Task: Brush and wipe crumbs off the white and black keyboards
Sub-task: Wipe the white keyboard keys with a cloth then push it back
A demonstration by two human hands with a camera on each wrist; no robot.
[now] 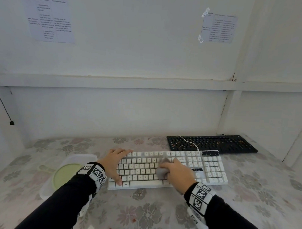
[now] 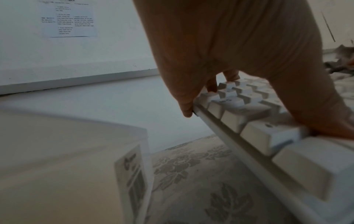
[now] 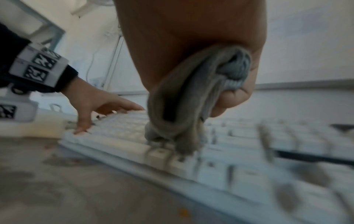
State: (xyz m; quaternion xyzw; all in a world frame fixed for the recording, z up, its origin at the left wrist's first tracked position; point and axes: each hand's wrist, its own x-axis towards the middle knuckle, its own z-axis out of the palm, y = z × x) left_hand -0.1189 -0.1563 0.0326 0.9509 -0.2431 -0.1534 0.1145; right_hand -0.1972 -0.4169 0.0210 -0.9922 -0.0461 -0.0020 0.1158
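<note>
The white keyboard lies across the middle of the floral table, and the black keyboard sits behind it to the right with brown crumbs among its keys. My left hand is spread over the white keyboard's left end, thumb on the bottom row and fingers at the top edge. In the left wrist view this hand presses on the keys. My right hand grips a bunched grey cloth on the middle keys. The right wrist view shows the cloth hanging from my fist onto the keyboard.
A translucent plastic box with a green lid stands just left of the white keyboard. The white cable runs over the black keyboard. A white wall closes the back and both sides. A few reddish specks lie on the tablecloth near me.
</note>
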